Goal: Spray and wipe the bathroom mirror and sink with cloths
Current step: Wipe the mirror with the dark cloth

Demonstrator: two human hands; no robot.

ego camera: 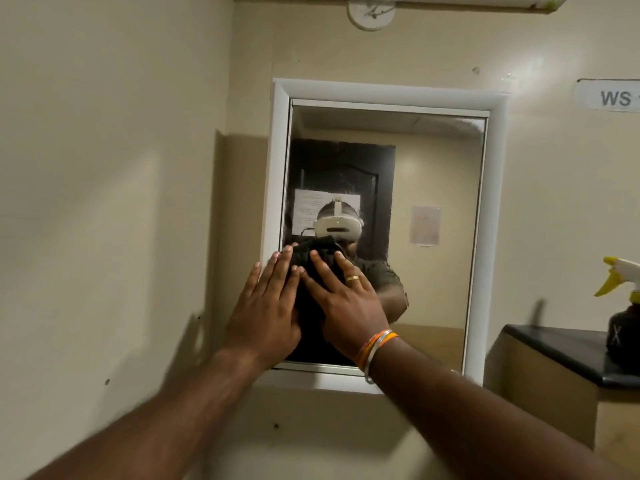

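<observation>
A white-framed mirror [433, 188] hangs on the beige wall ahead. A dark cloth [311, 306] lies flat against the glass near its lower left corner. My left hand [265, 313] presses on the cloth's left side with straight fingers, partly over the frame. My right hand [346, 303], wearing a gold ring and orange and white wristbands, presses on the cloth's right side with fingers spread. The spray bottle [623, 327], dark with a yellow and white trigger head, stands on a black ledge at the right. The sink is out of view.
The black-topped ledge [561, 348] juts from the wall right of the mirror, at its lower edge. A wall label reading "WS" [609, 97] sits upper right. A round white fitting [370, 13] and a light fixture hang above the mirror. A side wall stands close on the left.
</observation>
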